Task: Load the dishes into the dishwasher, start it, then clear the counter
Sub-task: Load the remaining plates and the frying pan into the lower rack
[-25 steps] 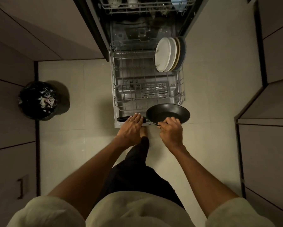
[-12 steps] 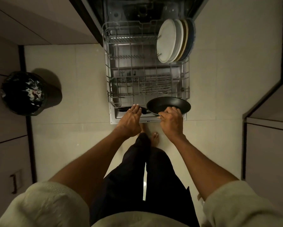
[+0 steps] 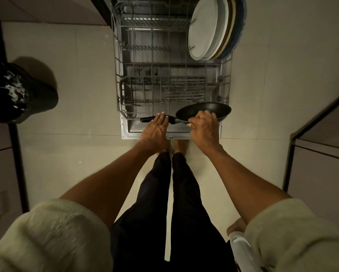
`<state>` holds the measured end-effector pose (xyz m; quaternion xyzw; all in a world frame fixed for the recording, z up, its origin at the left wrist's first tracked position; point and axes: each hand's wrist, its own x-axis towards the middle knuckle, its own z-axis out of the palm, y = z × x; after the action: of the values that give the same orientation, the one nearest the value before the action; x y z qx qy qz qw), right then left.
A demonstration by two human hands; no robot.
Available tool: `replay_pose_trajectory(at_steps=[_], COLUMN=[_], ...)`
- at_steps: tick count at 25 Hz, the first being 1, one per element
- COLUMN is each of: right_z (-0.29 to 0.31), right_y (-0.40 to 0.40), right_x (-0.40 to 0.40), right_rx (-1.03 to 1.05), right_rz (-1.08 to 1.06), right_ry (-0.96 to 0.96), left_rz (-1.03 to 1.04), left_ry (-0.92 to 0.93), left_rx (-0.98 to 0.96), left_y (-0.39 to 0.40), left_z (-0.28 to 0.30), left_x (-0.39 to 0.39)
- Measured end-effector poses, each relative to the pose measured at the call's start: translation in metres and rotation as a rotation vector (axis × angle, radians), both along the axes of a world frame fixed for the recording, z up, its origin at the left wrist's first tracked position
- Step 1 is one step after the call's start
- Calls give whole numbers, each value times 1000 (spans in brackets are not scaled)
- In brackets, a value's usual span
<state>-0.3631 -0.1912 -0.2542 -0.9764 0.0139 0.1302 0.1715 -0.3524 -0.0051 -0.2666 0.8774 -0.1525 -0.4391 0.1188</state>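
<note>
Head view: one pan [image 3: 204, 111], four plates [image 3: 204, 28] (racked upright).

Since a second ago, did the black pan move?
No, hardly. The black pan sits at the near right corner of the lower rack, as before; the right hand grips its rim. Only the camera moved.

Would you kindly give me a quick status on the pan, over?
Left hand flat on the handle, right hand gripping the rim. Frying pan at the lower rack's front edge. Plates far right; nothing blocking.
</note>
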Motion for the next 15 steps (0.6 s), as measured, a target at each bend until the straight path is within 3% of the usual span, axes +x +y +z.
replay_pose_trajectory(at_steps=[15], right_z=[-52], right_y=[13], right_x=[36], right_rx=[-53], right_rz=[118], right_ry=[102], left_rz=[167], left_ry=[67], left_rx=[24], left_y=[-4], left_z=[-66], left_x=[20])
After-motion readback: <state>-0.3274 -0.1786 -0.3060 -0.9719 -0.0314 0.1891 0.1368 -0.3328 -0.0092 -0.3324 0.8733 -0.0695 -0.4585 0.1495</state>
